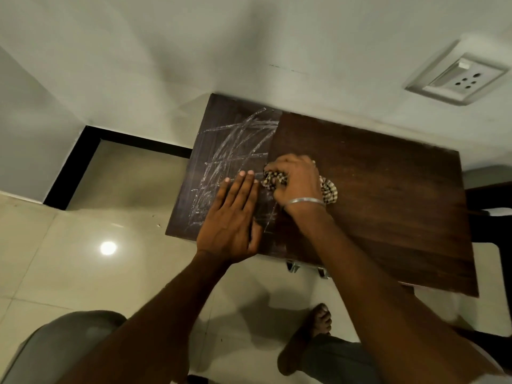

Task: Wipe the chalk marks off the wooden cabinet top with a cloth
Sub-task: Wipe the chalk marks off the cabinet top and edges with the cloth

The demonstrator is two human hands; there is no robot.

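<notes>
The dark wooden cabinet top [382, 195] stands against the wall. White chalk marks [235, 145] cross its left part in many scratched lines; the right part looks bare brown. My right hand [297, 181] grips a bunched checked cloth [329, 191] and holds it down on the wood at the edge of the chalked area. My left hand [235, 214] lies flat on the top with straight fingers, just left of the cloth, over some chalk lines.
A white wall [249, 51] runs behind the cabinet, with a socket plate [457, 76] up right. Glossy floor tiles [83, 259] lie to the left and in front. My bare foot [313, 333] stands below the cabinet's front edge. Dark furniture [490, 195] sits at the right.
</notes>
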